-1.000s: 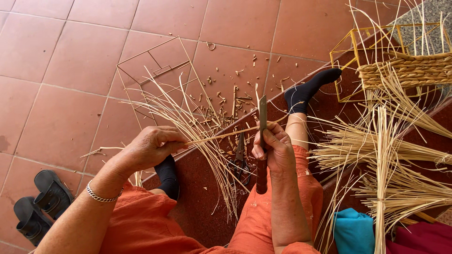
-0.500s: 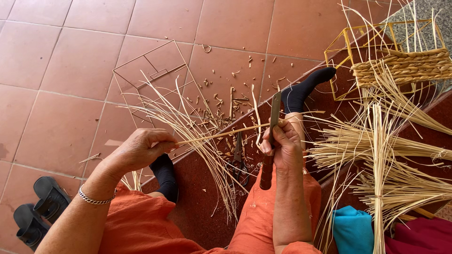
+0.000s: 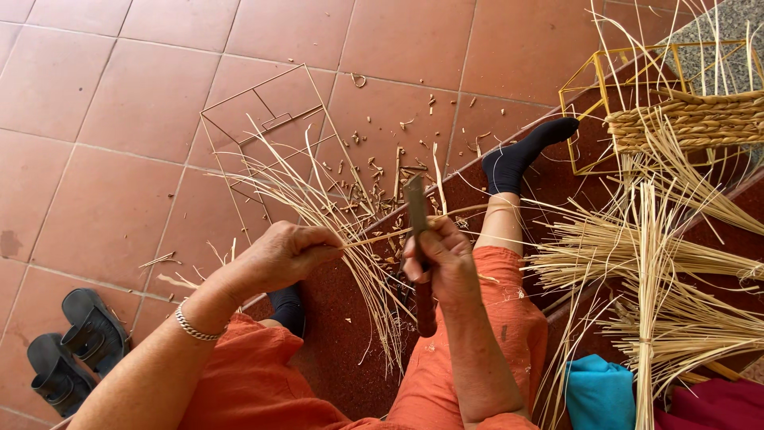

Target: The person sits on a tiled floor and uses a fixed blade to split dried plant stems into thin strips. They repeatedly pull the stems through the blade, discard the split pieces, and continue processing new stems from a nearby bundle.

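Fingers (image 3: 314,239) of the left hand (image 3: 278,255): curled tight, pinching one thin straw strand (image 3: 374,236) that runs across to the knife (image 3: 417,215). Fingers of the right hand (image 3: 438,259): wrapped closed round the knife handle, blade pointing up and away from the body, its edge meeting the strand just right of the left hand.

Loose straw bunch (image 3: 350,239): fans out on the floor directly beneath and left of the knife, some stalks hanging down between the knees.

Wire frame (image 3: 263,119): thin, rectangular, lying flat on the tiled floor (image 3: 119,119) up and to the left of the knife, partly under the straw.

Straw clippings (image 3: 382,159): scattered on the tiles just beyond the knife tip.

Tied straw bundles (image 3: 660,279): well to the right of the knife, crossing one another.

Half-woven basket (image 3: 692,119): on a yellow wire frame (image 3: 605,80), far upper right of the knife.

Black sandals (image 3: 72,342): pair, far lower left of the knife.

Bracelet (image 3: 193,326): silver, on the left wrist.

Blue cloth (image 3: 597,390): lower right of the knife, beside the orange trouser leg.
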Action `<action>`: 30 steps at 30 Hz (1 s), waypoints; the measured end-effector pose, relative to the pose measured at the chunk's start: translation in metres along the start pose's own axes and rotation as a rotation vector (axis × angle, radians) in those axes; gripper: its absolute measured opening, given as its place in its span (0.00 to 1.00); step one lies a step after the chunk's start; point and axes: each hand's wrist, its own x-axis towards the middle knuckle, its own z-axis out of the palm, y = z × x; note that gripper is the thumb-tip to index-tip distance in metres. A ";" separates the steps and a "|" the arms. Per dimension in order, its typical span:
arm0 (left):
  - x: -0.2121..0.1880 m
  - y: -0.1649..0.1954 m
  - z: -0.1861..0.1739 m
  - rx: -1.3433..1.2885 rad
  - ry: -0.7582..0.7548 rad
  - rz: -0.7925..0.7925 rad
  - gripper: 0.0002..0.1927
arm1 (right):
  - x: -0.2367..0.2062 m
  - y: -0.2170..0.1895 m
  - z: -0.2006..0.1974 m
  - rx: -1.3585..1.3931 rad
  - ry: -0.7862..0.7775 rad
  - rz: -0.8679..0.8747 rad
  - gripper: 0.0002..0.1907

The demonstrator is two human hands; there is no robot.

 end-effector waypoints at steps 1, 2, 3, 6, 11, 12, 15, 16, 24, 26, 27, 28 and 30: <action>-0.001 -0.002 -0.002 -0.007 -0.027 -0.083 0.10 | 0.003 -0.008 -0.005 0.004 -0.007 -0.023 0.05; -0.002 -0.003 -0.004 -0.041 -0.045 -0.106 0.10 | 0.005 -0.013 -0.008 0.009 -0.013 -0.046 0.04; -0.002 -0.004 -0.005 -0.073 -0.064 -0.128 0.10 | 0.004 -0.015 -0.010 -0.002 0.008 -0.054 0.05; -0.004 -0.006 -0.009 -0.094 -0.083 -0.135 0.10 | 0.003 -0.024 -0.016 -0.039 0.062 -0.094 0.06; -0.009 -0.004 -0.018 -0.116 -0.097 -0.206 0.10 | 0.002 -0.045 -0.026 -0.062 0.088 -0.216 0.04; -0.009 -0.004 -0.018 -0.110 -0.102 -0.212 0.10 | 0.001 -0.047 -0.028 -0.092 0.088 -0.235 0.04; -0.009 -0.003 -0.016 -0.112 -0.104 -0.216 0.11 | 0.001 -0.048 -0.037 -0.121 0.084 -0.258 0.04; -0.009 -0.003 -0.016 -0.114 -0.101 -0.214 0.11 | 0.002 -0.048 -0.042 -0.093 0.078 -0.251 0.04; -0.015 -0.016 -0.024 -0.054 0.050 -0.246 0.10 | -0.001 -0.084 -0.087 0.003 0.180 -0.404 0.05; -0.014 -0.019 -0.019 -0.075 0.080 -0.248 0.10 | -0.002 -0.085 -0.084 0.019 0.150 -0.392 0.06; -0.011 -0.021 -0.015 -0.097 0.094 -0.252 0.10 | -0.002 -0.081 -0.080 -0.001 0.103 -0.354 0.06; -0.008 -0.022 -0.012 -0.118 0.109 -0.256 0.10 | -0.002 -0.073 -0.072 -0.019 0.054 -0.316 0.07; -0.004 -0.022 -0.003 -0.102 0.188 -0.224 0.10 | 0.002 -0.055 -0.053 -0.044 0.002 -0.191 0.08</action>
